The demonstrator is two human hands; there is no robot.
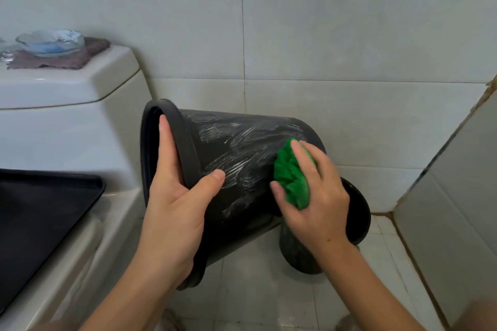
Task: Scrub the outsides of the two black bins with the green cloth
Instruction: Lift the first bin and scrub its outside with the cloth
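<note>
A black bin (242, 142) is held on its side in the air, mouth to the left, its wall streaked with white suds. My left hand (174, 209) grips its rim, fingers inside the mouth and thumb on the outer wall. My right hand (317, 191) holds the bunched green cloth (291, 177) and presses it against the bin's wall near the base. A second black bin (357, 212) stands on the floor behind and below, mostly hidden by my right hand and the first bin.
A white toilet (67, 121) stands at left; a purple cloth (53, 60) and a glass bowl (51, 41) sit on its tank, and a black tray (40, 209) lies on its seat. Tiled walls close in behind and at right. White floor tiles (255, 290) lie below.
</note>
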